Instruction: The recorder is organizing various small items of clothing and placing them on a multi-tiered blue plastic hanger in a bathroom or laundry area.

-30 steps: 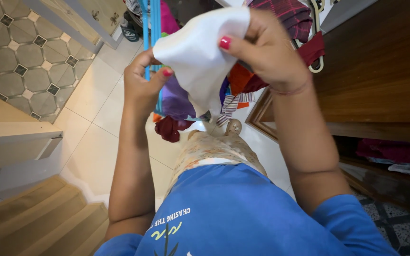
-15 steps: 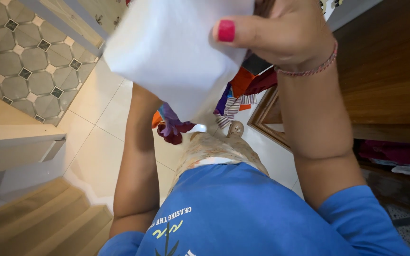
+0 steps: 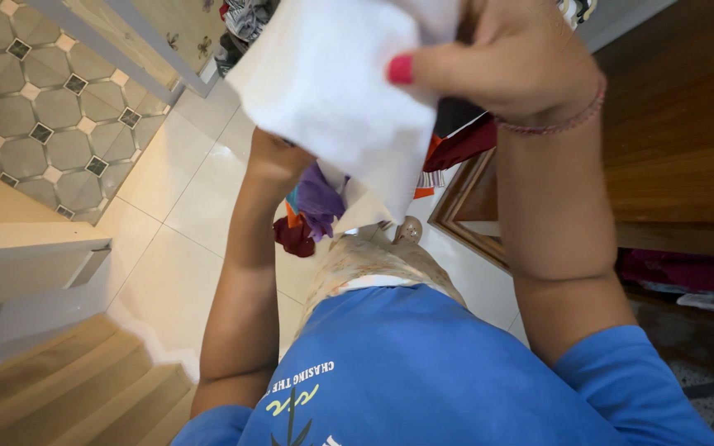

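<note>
While she stands on the pale tiled floor (image 3: 175, 206), a plain white cloth (image 3: 332, 91) hangs before her chest, creased, its long axis slanting down to a corner near her knee. Her right hand (image 3: 514, 62) pinches its top edge; her left hand (image 3: 278, 161) is mostly hidden behind it, grip unclear.

floor: glossy cream floor tiles (image 3: 183, 206) | 8 o'clock: light wooden stair steps (image 3: 68, 388) | 10 o'clock: grey octagonal patterned tiles (image 3: 35, 107) | 3 o'clock: dark brown wooden cabinet (image 3: 671, 132) | centre: heap of purple, maroon and orange clothes (image 3: 311, 211)
</note>
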